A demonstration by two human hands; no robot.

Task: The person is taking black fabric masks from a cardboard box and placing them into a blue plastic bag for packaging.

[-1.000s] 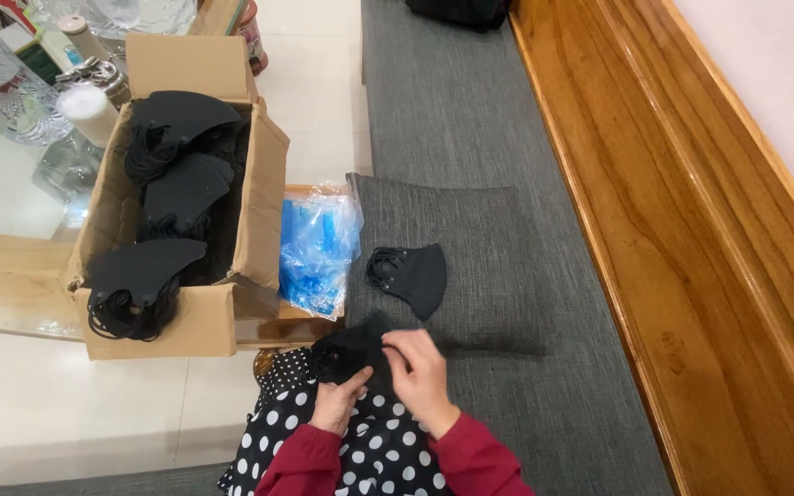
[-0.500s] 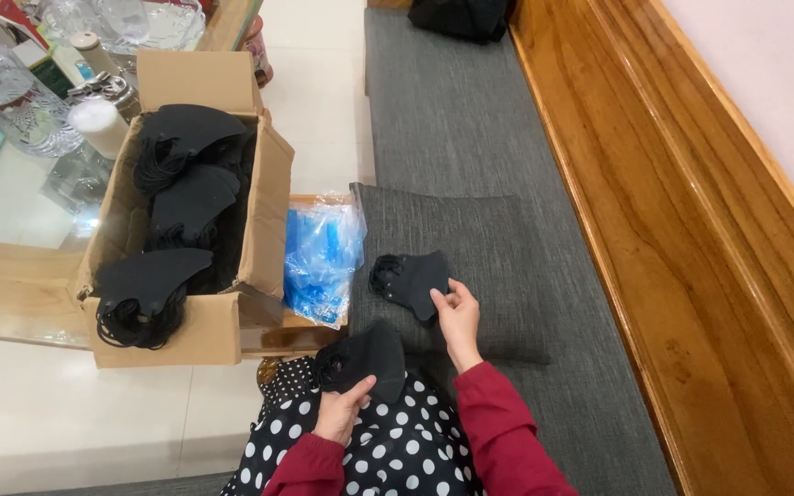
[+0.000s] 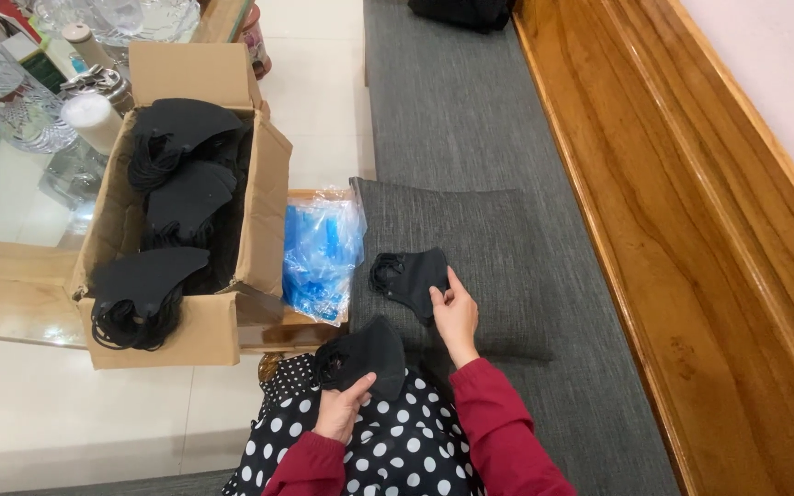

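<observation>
1. The right hand (image 3: 455, 317) rests on the grey square fabric cushion (image 3: 498, 266), with its fingertips pinched on the near edge of a black folded cloth face mask (image 3: 411, 278) that lies flat on that cushion.
2. The left hand (image 3: 339, 411) is closed around a second black cloth face mask (image 3: 365, 354), held over the lap on the black skirt with white polka dots (image 3: 388, 441), just nearer the person than the cushion.
3. Left of the cushion, and touching it, sits a crinkled bundle of clear and blue plastic bags (image 3: 323, 253).
4. Further left of the cushion stands an open brown cardboard box (image 3: 190, 321) stacked with more black masks, their ear loops spilling over the front wall.
5. The box sits on a glass tabletop with a wooden frame (image 3: 11, 285); clear glassware and a white candle stand behind the box.
6. The masks look light, soft and floppy, so they should fold or sag if lifted by one corner. The folded spine or the flat body seems the better hold, since the thin elastic loops stretch and are likely to tangle.
7. The cushion lies on a grey upholstered bench seat (image 3: 452, 101) edged by a polished wooden ledge (image 3: 691, 230).
</observation>
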